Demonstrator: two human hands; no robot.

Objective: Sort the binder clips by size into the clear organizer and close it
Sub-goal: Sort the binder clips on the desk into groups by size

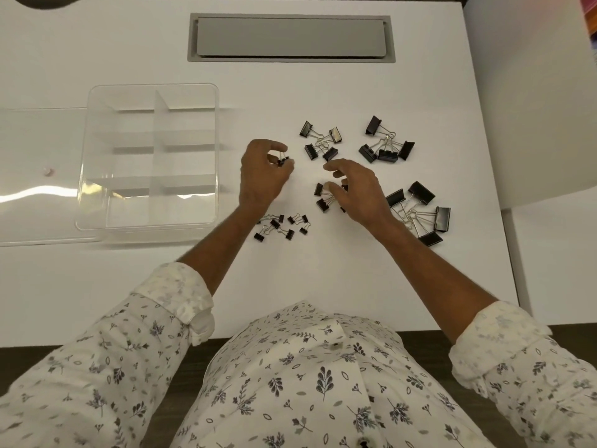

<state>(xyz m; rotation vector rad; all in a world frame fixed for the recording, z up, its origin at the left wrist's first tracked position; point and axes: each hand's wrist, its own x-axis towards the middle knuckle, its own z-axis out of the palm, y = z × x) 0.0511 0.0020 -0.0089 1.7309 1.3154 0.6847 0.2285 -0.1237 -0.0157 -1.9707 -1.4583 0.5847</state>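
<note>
The clear organizer (97,150) lies open on the white desk at left, its compartments holding nothing, and its clear lid (35,176) is spread flat to the left. My left hand (261,176) pinches a tiny black binder clip (282,161) between thumb and fingers. My right hand (358,189) hovers with spread fingers over a small group of clips (323,197), fingertips touching them. Black clips lie in separate piles: tiny ones (281,227) below my left hand, medium ones (321,142), larger ones (386,145), and the largest (420,211) at right.
A grey cable hatch (290,38) is set into the desk at the back. The desk's right edge (504,208) meets another white surface. The front edge runs close to my body.
</note>
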